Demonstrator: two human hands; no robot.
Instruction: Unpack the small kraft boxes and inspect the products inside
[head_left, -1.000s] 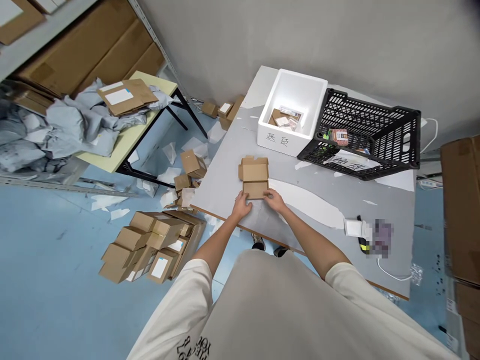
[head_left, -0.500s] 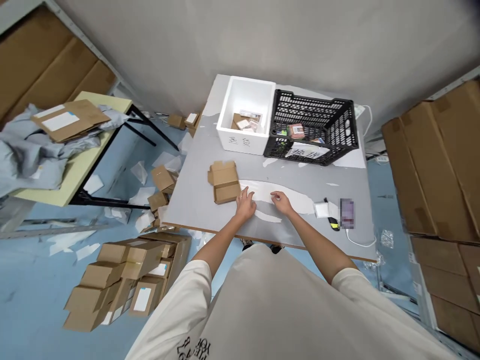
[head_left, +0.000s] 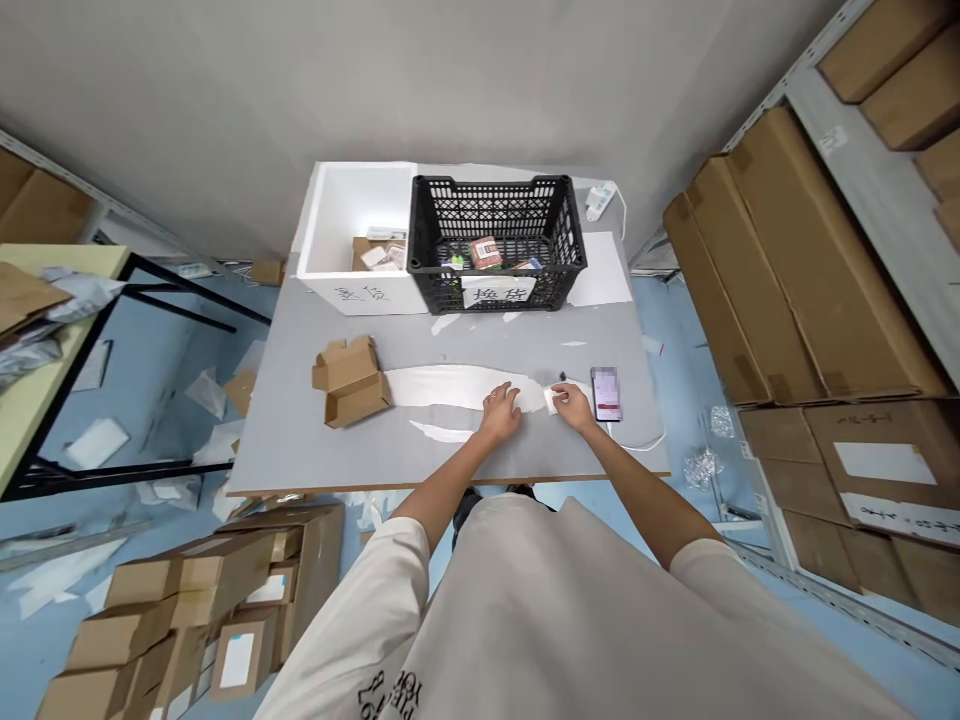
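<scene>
My right hand (head_left: 574,407) pinches a small flat white packet (head_left: 550,401) near the right side of the grey table (head_left: 300,450). To its left, my left hand (head_left: 501,412) rests over a white worn strip on the tabletop, its fingers apart and holding nothing. A small cardboard box (head_left: 355,392) lies with its lid unfolded farther left. Beside my right hand, a phone (head_left: 606,396) lies with its screen lit and a white cable attached. The black and yellow cutter is mostly hidden behind my right hand.
At the table's back stand a white foam box (head_left: 367,295) and a black plastic crate (head_left: 499,290), both with goods inside. A power strip (head_left: 600,200) lies behind. Cartons (head_left: 225,580) are piled at the lower left; large cartons (head_left: 765,270) fill the right side.
My view has turned to the right. My right hand has moved right and taken hold of the white packet; my left hand has shifted right, away from the cardboard box.
</scene>
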